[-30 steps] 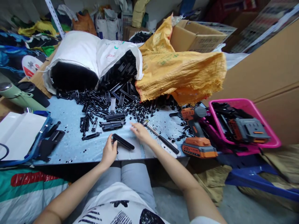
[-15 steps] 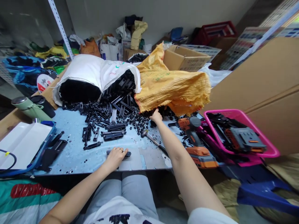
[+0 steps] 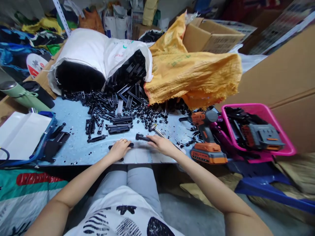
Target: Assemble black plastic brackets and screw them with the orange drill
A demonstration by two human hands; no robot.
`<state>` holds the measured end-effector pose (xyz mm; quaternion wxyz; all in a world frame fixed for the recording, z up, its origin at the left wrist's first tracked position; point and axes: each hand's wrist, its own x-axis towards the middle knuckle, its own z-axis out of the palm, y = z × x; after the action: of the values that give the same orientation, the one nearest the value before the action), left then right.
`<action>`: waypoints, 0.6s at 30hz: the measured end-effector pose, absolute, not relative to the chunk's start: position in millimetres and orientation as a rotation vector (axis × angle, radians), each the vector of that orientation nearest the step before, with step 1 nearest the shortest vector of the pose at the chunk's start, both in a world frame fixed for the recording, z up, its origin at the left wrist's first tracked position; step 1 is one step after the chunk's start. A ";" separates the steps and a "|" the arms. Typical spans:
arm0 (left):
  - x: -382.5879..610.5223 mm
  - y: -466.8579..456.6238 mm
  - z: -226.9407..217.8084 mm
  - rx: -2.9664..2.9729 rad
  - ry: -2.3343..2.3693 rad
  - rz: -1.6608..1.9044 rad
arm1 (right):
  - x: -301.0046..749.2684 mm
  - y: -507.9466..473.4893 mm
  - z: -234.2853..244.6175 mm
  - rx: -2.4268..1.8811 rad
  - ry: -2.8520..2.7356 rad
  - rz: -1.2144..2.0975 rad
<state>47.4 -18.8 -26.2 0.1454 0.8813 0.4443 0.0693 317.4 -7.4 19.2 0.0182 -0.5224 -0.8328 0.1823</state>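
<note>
While left hand [image 3: 119, 149] lies flat on crosswise black bar [image 3: 129, 145], right hand [image 3: 161, 144] pinches black piece [image 3: 142, 137], pointing left.

Both bare arms reach forward. Left hand [image 3: 119, 149] palm-down, fingers curled. Right hand [image 3: 161, 144] fingertips pinched, pointing left.

The orange drill battery [image 3: 208, 156] reads "20V" on its front, while green print on the yellow sack [image 3: 194, 75] stays illegible.

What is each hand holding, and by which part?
Right hand pinches a short black part by its right end. Left hand covers the middle of a black strip on the table; grip unclear.
</note>
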 end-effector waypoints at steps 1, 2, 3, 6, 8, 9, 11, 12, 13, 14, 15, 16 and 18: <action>47.0 -16.9 -25.0 2.517 1.265 0.212 | 310.6 -19.2 18.9 -1.526 -2.684 0.524; 46.9 -15.4 -23.4 2.499 1.248 0.218 | 304.9 -28.0 17.6 -1.440 -2.767 0.483; 47.3 -14.1 -21.8 2.490 1.232 0.219 | 300.5 -33.9 15.4 -1.368 -2.832 0.445; 50.6 -11.8 -17.1 2.498 1.206 0.186 | 292.8 -37.8 4.5 -1.246 -2.926 0.370; 53.4 -11.0 -14.5 2.510 1.202 0.144 | 289.8 -34.8 -3.2 -1.228 -2.947 0.360; 54.8 -10.9 -13.3 2.508 1.207 0.126 | 288.4 -33.3 -6.1 -1.227 -2.961 0.361; 57.1 -11.2 -11.0 2.490 1.232 0.100 | 285.1 -31.8 -9.0 -1.259 -2.982 0.360; 57.9 -11.8 -9.8 2.478 1.246 0.093 | 283.3 -32.0 -9.0 -1.285 -2.984 0.350; 58.4 -12.7 -8.8 2.469 1.257 0.091 | 281.5 -33.0 -8.1 -1.311 -2.977 0.329; 58.3 -13.9 -8.1 2.464 1.264 0.096 | 279.6 -34.5 -6.5 -1.331 -2.965 0.298; 57.8 -15.4 -7.8 2.463 1.265 0.110 | 277.8 -36.5 -4.5 -1.346 -2.949 0.257; 56.7 -17.0 -8.0 2.464 1.263 0.133 | 276.0 -38.8 -2.2 -1.354 -2.934 0.213; 53.2 -20.0 -9.9 2.463 1.249 0.200 | 272.6 -43.6 2.5 -1.355 -2.912 0.132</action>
<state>53.2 -20.0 -9.9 0.1851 0.8741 0.4434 0.0711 272.6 -43.6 2.5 -0.0363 -0.4212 -0.9053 0.0409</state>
